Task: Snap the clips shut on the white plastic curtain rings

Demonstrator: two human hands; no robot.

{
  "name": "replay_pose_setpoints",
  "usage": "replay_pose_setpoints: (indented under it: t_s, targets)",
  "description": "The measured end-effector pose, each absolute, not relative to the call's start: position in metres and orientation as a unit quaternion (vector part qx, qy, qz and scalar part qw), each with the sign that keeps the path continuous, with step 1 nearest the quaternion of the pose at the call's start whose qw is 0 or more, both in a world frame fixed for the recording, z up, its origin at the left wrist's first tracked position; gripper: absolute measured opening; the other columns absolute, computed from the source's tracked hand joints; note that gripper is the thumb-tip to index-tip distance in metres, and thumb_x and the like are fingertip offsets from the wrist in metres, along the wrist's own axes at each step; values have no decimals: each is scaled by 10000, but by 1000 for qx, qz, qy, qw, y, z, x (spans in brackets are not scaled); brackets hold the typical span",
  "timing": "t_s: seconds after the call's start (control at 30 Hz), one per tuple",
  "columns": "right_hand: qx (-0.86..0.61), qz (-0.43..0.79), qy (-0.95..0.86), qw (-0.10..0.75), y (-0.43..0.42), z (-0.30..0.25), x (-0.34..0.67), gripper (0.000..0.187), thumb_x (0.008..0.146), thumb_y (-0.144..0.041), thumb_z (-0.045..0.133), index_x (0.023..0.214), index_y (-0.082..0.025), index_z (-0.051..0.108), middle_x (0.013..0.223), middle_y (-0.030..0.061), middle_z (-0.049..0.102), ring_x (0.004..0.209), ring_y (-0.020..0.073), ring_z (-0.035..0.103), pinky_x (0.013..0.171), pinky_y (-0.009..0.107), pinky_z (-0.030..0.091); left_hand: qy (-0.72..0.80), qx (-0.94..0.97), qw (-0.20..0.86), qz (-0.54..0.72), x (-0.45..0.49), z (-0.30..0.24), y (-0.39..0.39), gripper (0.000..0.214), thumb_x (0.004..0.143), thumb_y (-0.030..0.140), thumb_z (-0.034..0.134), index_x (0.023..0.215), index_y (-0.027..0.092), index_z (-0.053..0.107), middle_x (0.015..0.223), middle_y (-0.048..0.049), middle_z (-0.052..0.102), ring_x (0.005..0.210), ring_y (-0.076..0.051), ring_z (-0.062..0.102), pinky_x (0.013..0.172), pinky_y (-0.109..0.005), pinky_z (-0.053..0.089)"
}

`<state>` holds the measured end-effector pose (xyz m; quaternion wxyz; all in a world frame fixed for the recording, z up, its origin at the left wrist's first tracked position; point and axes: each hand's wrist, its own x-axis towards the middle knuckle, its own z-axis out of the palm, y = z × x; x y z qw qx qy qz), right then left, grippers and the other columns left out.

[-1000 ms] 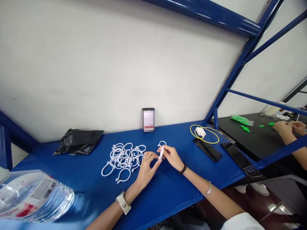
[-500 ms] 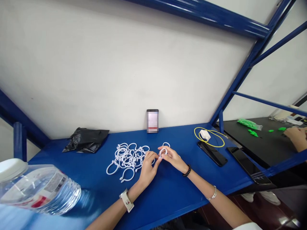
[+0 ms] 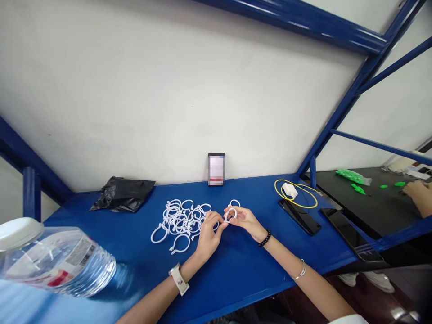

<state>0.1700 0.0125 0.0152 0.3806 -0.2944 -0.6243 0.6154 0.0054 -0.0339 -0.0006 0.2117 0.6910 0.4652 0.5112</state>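
My left hand (image 3: pixel 208 236) and my right hand (image 3: pixel 246 221) meet over the blue shelf (image 3: pixel 236 270), fingertips pinched together on one white plastic ring (image 3: pixel 231 213). A pile of several white rings (image 3: pixel 180 219) lies just left of my left hand. One more single ring (image 3: pixel 234 203) rests on the shelf just behind the held one. A white watch sits on my left wrist; a dark bead bracelet and a silver bangle are on my right arm.
A phone (image 3: pixel 216 169) leans on the wall behind. A black bag (image 3: pixel 122 199) lies at back left, a clear water bottle (image 3: pixel 54 263) near left. A white charger with yellow cable (image 3: pixel 294 192) and two dark phones (image 3: pixel 299 216) lie right. Another person's hand (image 3: pixel 418 195) works at the black table.
The ring between my fingers has turned from edge-on to an open loop facing me. My hands stayed together; the view shifted slightly.
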Motion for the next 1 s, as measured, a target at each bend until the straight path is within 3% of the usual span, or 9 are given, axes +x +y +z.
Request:
replay_pose_setpoints:
  t_s: [0.3,0.43,0.57,0.77,1.0]
  targets:
    - [-316,593,-630,390,9,21,170,289,742,-398,711,905,-163,663,834,36,633,808,171,591,797,311,440,457,703,221,497,7,-1,-33,229,892,294,510,696,181,547,723,-13,576,757,-162,513,713,-287,413]
    - [-357,558,-652,369,15,16,170,324,804,-447,621,981,-178,649,887,41,620,841,173,588,801,308,441,462,730,210,458,9,-4,-33,210,913,286,466,769,187,581,763,-21,603,783,-169,530,737,-308,439]
    - [-425,442,-691,383,24,15,177,393,844,-485,531,1095,-192,607,867,40,613,766,166,581,708,288,447,456,761,167,430,10,-5,-36,175,902,161,430,844,190,592,835,-33,627,855,-178,542,786,-328,458]
    - [-540,127,-781,287,33,28,200,388,917,-482,398,837,-210,663,730,31,631,733,184,564,679,277,389,534,765,25,359,8,-6,-37,155,884,143,433,912,182,580,941,-69,616,961,-236,539,826,-409,440]
    - [-557,92,-776,283,35,27,204,485,967,-440,284,797,-208,675,691,36,654,736,189,608,663,264,388,632,728,-121,238,2,-9,-33,183,871,285,505,920,142,609,1028,-152,590,975,-314,527,827,-502,398]
